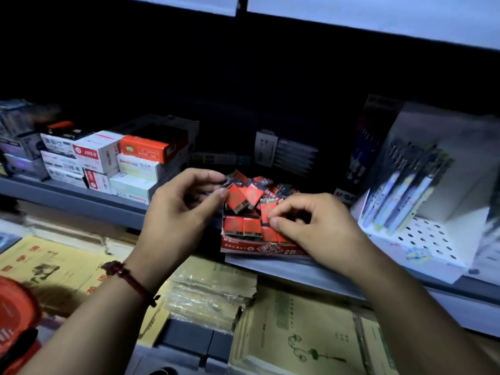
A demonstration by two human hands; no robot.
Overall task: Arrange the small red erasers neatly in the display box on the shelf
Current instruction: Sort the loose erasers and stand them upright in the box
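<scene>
Dim shelf (pixel 81 201): display box (pixel 259 249) half sorted. Left hand (pixel 178 212) pinches red eraser (pixel 230 182); right hand (pixel 316 228) pinches second eraser (pixel 266 212). Risk: nudged loose pile (pixel 259 185) spills over rim.

Stationery shop: metal shelf (pixel 81 204), stacked staple boxes (pixel 100 155), pen display stand (pixel 422 234), wrapped exercise books (pixel 297 334) below.

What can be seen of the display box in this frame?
The display box is a low, open red cardboard tray with white print and "2B" on its front lip. It sits at the front edge of the grey shelf. Inside, red erasers lie in a neat front row with a loose heap behind. The right hand lies over its right front corner, pinching an eraser; the left hand pinches another at the heap's left side.
</scene>
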